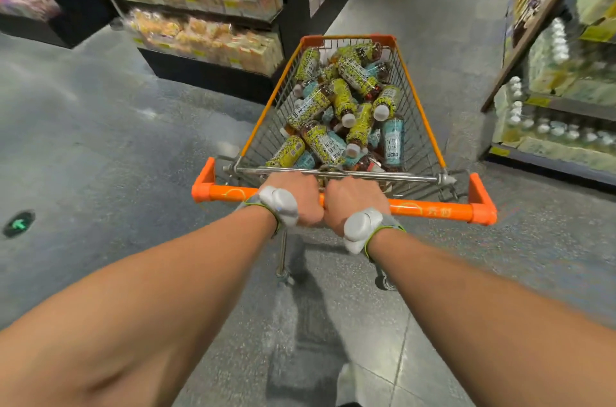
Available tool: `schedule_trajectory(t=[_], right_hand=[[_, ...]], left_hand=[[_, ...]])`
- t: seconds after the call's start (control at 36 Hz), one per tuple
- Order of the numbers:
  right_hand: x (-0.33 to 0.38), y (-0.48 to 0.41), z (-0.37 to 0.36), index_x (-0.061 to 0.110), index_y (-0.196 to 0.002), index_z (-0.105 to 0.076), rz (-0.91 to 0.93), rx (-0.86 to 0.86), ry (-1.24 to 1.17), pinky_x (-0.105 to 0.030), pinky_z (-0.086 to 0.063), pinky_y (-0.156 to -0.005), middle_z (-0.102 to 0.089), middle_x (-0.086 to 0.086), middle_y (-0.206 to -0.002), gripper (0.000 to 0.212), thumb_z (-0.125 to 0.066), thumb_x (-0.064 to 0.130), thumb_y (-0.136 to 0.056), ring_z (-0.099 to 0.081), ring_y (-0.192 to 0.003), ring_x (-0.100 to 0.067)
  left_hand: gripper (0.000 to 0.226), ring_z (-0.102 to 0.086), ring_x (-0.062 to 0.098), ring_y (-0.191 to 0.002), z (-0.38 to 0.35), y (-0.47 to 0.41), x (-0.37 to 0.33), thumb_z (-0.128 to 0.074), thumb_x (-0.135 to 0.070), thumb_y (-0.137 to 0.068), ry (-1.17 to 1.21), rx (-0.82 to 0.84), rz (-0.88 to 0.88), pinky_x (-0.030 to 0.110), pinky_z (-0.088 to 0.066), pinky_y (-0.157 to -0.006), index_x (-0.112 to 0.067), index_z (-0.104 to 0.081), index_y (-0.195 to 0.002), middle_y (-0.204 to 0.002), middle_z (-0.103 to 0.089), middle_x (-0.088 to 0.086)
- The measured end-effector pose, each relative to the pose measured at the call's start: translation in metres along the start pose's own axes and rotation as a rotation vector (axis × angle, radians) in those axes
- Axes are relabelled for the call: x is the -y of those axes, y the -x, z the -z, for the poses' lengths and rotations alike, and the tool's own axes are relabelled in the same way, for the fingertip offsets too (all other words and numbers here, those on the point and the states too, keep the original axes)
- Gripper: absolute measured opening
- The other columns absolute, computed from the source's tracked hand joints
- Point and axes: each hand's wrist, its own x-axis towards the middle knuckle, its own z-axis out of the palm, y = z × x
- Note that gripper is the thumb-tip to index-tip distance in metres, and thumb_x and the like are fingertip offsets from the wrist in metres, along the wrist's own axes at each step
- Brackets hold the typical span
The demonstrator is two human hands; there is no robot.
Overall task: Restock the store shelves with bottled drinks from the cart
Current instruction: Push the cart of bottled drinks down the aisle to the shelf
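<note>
Both hands are wrapped tight around the round orange plastic push handle (pixel 433 210) of a wire shopping cart with orange trim (pixel 420 113). The left hand (pixel 300 195) and right hand (pixel 353 203) sit side by side at the bar's middle, knuckles touching or nearly so, fingers curled fully over the bar and hidden on its far side. Each wrist carries a white plastic sensor pod on a grey strap with a green edge, left (pixel 279 205) and right (pixel 361 228).

Just beyond the knuckles, past a metal crossbar, the basket holds a loose heap of plastic drink bottles with white caps (pixel 343 100), lying on their sides; most wear yellow-green patterned labels, a few pale blue. Label print is too small to read. To the right of the grip, the handle bears a pale logo and two characters, not legible. Blurred stocked shelves (pixel 566 80) stand ahead to the right of the hands, more (pixel 206 6) ahead to the left.
</note>
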Motion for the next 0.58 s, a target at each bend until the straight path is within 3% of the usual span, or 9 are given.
schedule_trajectory(t=[0.08,0.19,0.31,0.47,0.58], right_hand=[[0.022,-0.017,-0.001,0.023,-0.078,-0.046,-0.017,-0.015,-0.001,-0.034,-0.036,-0.059,-0.07,-0.007,-0.089,0.015,-0.054,0.027,-0.09,-0.066,-0.074,-0.031],[0.042,-0.03,-0.003,0.023,-0.076,-0.048,-0.067,-0.007,0.018,-0.032,-0.034,-0.055,-0.069,-0.004,-0.083,0.013,-0.055,0.025,-0.087,-0.044,-0.055,-0.026],[0.062,-0.044,-0.004,0.023,-0.079,-0.054,-0.103,0.005,0.021,-0.033,-0.036,-0.056,-0.067,-0.004,-0.079,0.006,-0.054,0.025,-0.085,-0.046,-0.058,-0.028],[0.099,-0.063,-0.007,0.018,-0.065,-0.041,-0.229,0.001,0.043,-0.033,-0.037,-0.059,-0.066,-0.005,-0.079,0.025,-0.057,0.024,-0.084,-0.056,-0.065,-0.029],[0.112,-0.066,-0.006,0.021,-0.061,-0.039,-0.257,0.036,0.067,-0.033,-0.038,-0.056,-0.049,0.0,-0.061,0.028,-0.059,0.02,-0.081,-0.044,-0.053,-0.025]], left_hand=[[0.025,-0.045,0.011,-0.044,-0.003,-0.007,0.026,-0.05,-0.041,-0.064,-0.013,-0.021,-0.006,0.019,-0.026,-0.047,-0.017,-0.054,-0.058,-0.049,-0.049,-0.009],[0.028,-0.049,0.015,-0.044,-0.005,-0.01,0.052,-0.052,-0.044,-0.066,0.006,-0.028,-0.076,0.021,-0.031,-0.047,-0.017,-0.054,-0.056,-0.049,-0.05,-0.007],[0.026,-0.047,0.015,-0.042,-0.007,-0.011,0.077,-0.048,-0.04,-0.066,0.015,-0.08,-0.149,0.02,-0.032,-0.046,-0.017,-0.052,-0.055,-0.048,-0.048,-0.007],[0.026,-0.049,0.018,-0.047,-0.006,-0.014,0.116,-0.046,-0.04,-0.069,0.005,-0.093,-0.287,0.024,-0.035,-0.048,-0.018,-0.054,-0.06,-0.054,-0.052,-0.002],[0.025,-0.051,0.02,-0.048,-0.005,-0.008,0.127,-0.046,-0.039,-0.069,0.012,-0.088,-0.318,0.025,-0.039,-0.049,-0.018,-0.055,-0.061,-0.055,-0.053,0.0]])
